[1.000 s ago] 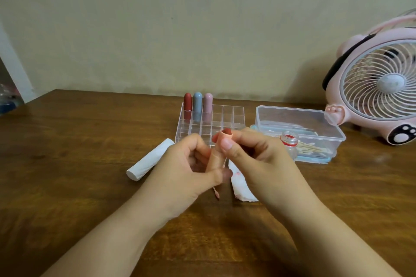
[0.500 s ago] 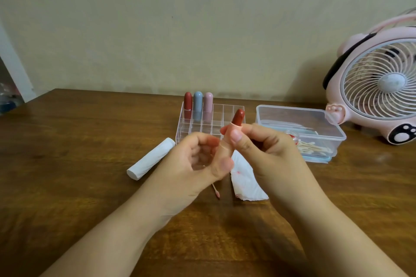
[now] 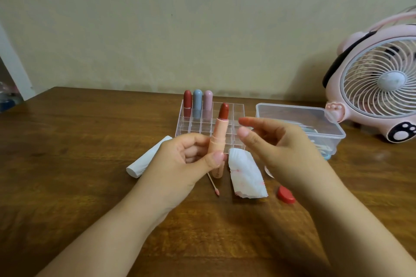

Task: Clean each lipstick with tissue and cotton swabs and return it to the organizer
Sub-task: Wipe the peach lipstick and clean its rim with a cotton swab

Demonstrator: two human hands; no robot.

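Fingers and thumb of the left hand curl round a smooth peach lipstick tube, tilted slightly, its dark red bullet fully raised; the right hand hovers just beside it, fingers apart and holding nothing. Below the left thumb lie a pink-tipped cotton swab and a crumpled, stained tissue. Beyond the fingertips stands the clear gridded organizer with three capped lipsticks; the right hand partly hides a clear plastic box.
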